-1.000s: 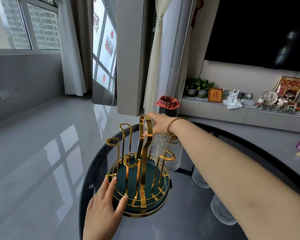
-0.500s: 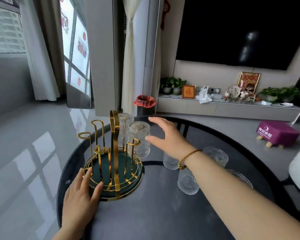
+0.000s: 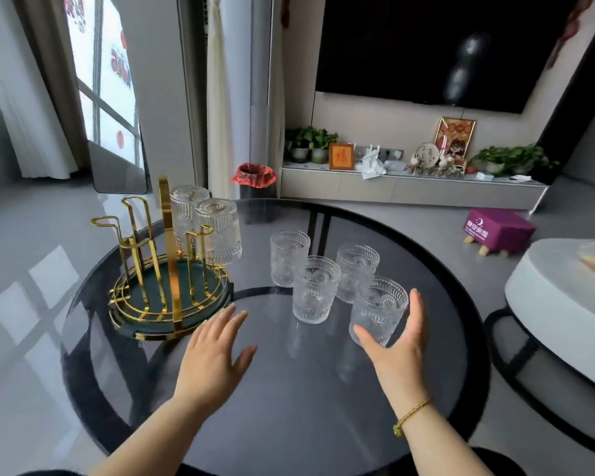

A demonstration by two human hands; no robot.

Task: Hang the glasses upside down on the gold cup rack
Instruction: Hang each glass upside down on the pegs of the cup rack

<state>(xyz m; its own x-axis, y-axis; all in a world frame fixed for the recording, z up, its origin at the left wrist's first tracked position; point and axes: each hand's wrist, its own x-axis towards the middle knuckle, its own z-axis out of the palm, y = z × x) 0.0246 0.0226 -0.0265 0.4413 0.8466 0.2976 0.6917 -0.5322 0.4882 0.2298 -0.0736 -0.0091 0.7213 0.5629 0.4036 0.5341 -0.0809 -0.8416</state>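
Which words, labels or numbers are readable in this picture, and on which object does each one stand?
purple stool: white Chinese characters under a round logo, too blurred to quote with certainty.
orange framed sign: one Chinese character, too blurred to read.
round plaque: dark writing, too small to read.
window stickers: red decorations, no readable text.
glasses, gold rack, table: no text visible.

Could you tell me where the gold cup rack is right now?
The gold wire cup rack with green tray stands at the left of the round dark glass table, just beyond the left hand.
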